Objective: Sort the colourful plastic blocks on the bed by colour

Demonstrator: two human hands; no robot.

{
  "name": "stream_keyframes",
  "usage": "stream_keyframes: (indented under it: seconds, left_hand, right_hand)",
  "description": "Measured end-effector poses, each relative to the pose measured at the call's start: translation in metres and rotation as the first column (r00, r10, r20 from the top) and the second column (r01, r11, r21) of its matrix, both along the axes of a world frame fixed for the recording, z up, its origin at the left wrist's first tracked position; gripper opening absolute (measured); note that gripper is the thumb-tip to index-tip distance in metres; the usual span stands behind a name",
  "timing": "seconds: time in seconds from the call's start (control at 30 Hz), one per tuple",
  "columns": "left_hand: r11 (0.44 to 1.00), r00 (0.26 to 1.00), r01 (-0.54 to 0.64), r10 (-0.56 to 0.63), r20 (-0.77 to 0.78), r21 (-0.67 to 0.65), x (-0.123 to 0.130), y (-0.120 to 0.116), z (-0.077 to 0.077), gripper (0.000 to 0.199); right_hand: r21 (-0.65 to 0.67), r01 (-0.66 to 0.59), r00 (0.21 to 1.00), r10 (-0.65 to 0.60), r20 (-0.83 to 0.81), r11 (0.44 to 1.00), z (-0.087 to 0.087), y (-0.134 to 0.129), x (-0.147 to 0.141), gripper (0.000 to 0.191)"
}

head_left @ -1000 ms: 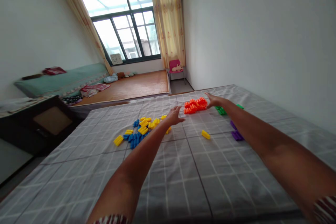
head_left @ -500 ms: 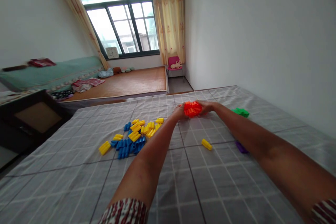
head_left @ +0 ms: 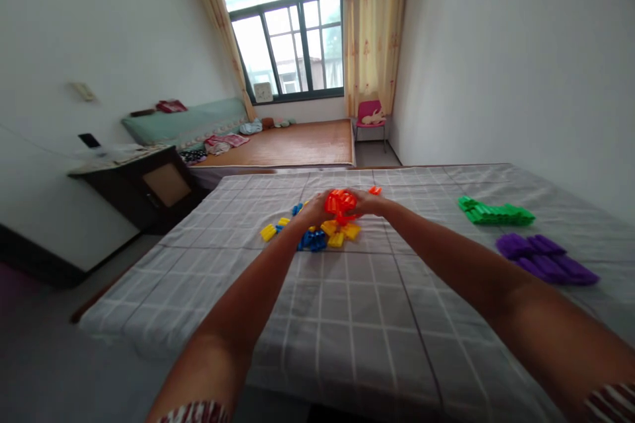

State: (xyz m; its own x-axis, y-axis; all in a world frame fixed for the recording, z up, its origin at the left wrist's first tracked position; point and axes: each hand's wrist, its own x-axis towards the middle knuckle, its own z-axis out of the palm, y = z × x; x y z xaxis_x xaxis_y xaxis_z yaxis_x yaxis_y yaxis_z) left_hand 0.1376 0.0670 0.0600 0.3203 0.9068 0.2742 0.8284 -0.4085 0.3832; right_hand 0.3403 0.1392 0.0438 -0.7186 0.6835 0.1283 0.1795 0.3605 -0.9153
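Note:
Between my two hands is a bunch of red-orange plastic blocks (head_left: 340, 203), held from both sides. My left hand (head_left: 317, 207) curls round its left side, and my right hand (head_left: 366, 202) closes on its right. Some orange pieces hang at the bottom of the bunch, just over yellow blocks (head_left: 336, 238). Blue blocks (head_left: 312, 240) lie with the yellow ones in a loose pile, partly hidden by my left hand and forearm. One small orange block (head_left: 376, 191) sits just beyond my right hand. The fingertips are mostly hidden.
Green blocks (head_left: 496, 211) lie in a row on the right of the checked grey cloth (head_left: 357, 304). Nearer, purple blocks (head_left: 550, 261) are partly covered by my right forearm. Beyond the table are a low bed (head_left: 307, 142), a dark cabinet (head_left: 163, 182) and a pink chair (head_left: 370, 111).
My hands have carried the orange blocks left, from the bare cloth to the yellow and blue pile. The view has turned left, and more green and purple blocks show at right.

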Motion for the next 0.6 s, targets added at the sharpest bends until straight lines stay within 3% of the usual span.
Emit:
stream_keyframes:
  seconds: [0.1, 0.2, 0.37, 0.5, 0.6]
  left_hand:
    - [0.992, 0.992, -0.126, 0.125, -0.007, -0.027, -0.045, -0.027, 0.008, 0.069]
    - [0.968, 0.969, -0.246, 0.246, -0.008, -0.052, -0.083, -0.05, 0.001, 0.065]
    - [0.869, 0.869, -0.495, 0.494, -0.039, -0.022, -0.12, -0.069, -0.013, 0.063]
    - [0.809, 0.808, -0.587, 0.584, -0.071, -0.029, -0.129, -0.079, -0.012, 0.059]
    - [0.798, 0.795, -0.601, 0.603, -0.059, 0.046, -0.123, -0.083, -0.006, 0.054]
  right_hand:
    - [-0.006, 0.006, 0.996, -0.006, 0.084, 1.0, 0.013, -0.012, -0.042, 0.078]
    - [-0.009, 0.05, 0.984, -0.047, 0.173, 0.999, 0.027, -0.027, -0.074, 0.084]
    - [-0.097, 0.089, 0.996, -0.089, -0.002, 0.991, 0.049, -0.049, -0.1, 0.066]
    - [-0.043, 0.15, 0.983, -0.154, -0.1, 0.988, 0.058, -0.057, -0.079, 0.051]
    - [0.076, 0.176, 0.982, -0.169, -0.088, 0.982, 0.054, -0.062, -0.028, 0.049]
